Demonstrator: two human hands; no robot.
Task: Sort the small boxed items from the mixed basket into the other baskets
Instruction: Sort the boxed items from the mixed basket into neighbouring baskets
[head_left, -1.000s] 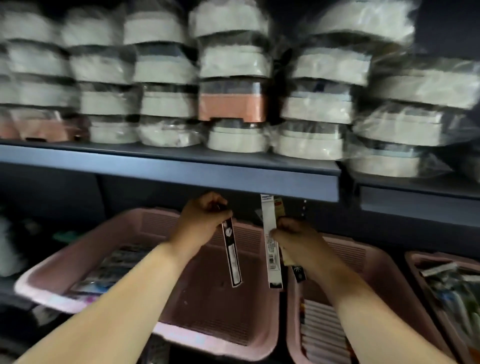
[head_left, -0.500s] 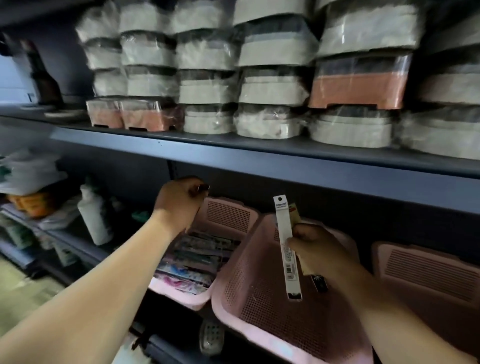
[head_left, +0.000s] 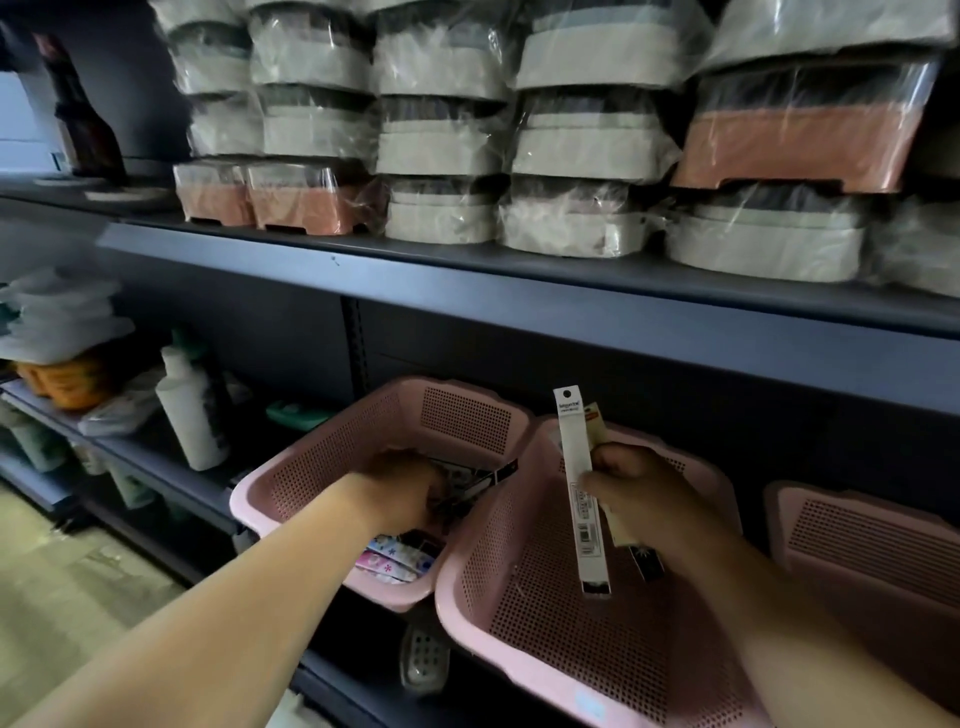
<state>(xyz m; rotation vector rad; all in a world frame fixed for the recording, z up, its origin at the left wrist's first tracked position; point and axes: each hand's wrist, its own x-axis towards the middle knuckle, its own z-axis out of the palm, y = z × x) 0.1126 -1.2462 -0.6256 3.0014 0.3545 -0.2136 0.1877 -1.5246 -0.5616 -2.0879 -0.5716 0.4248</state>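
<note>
The sort looks partway done, not near its end. At 7 o'clock in the view the left hand reaches into the left pink basket, fingers curled down among the packets. A slim black box juts out at its 3 o'clock side, but whether the fingers grip it or have let it go cannot be told. That basket already holds colourful packets at its near end. The right hand, at 4 o'clock, clasps a fan of boxed items: a long white box upright, a tan box behind it and a dark one below. These hang over the middle basket, whose mesh floor shows bare, so they probably await placing. A third basket sits at far 4 o'clock, its contents out of view.
</note>
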